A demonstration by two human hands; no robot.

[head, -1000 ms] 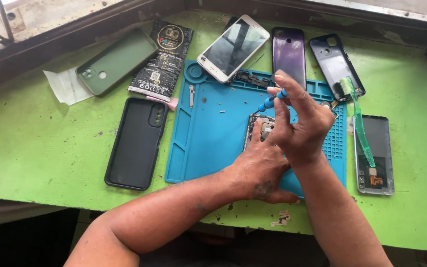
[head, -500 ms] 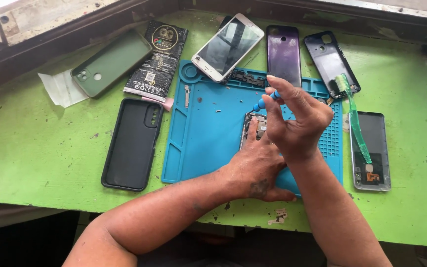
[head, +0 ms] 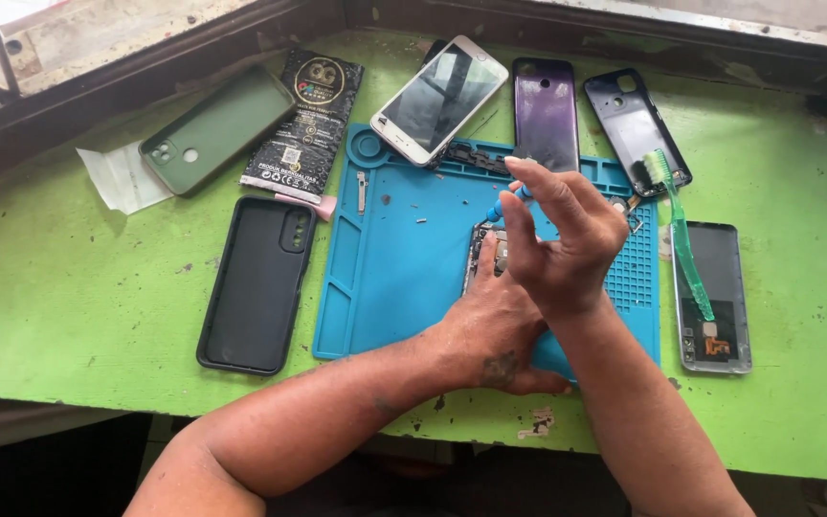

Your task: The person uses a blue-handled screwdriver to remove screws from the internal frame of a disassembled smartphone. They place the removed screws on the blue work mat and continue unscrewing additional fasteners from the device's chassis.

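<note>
An opened phone (head: 483,251) lies on the blue repair mat (head: 404,278), mostly hidden under my hands. My left hand (head: 492,335) presses down on the phone and holds it on the mat. My right hand (head: 557,244) hovers just above it, fingers pinched on a small blue-handled screwdriver (head: 502,205) whose tip points down at the phone's top end.
On the green table (head: 78,297) lie a black case (head: 256,282), a green case (head: 214,129), a black foil pouch (head: 306,120), a white-framed phone (head: 439,99), a purple back cover (head: 546,113), a dark back cover (head: 632,124), a green toothbrush (head: 679,235) and a disassembled phone (head: 713,297).
The view has shifted slightly. My right hand has lowered a little and closed its fingers tighter on the screwdriver above the phone; my left hand stays put.
</note>
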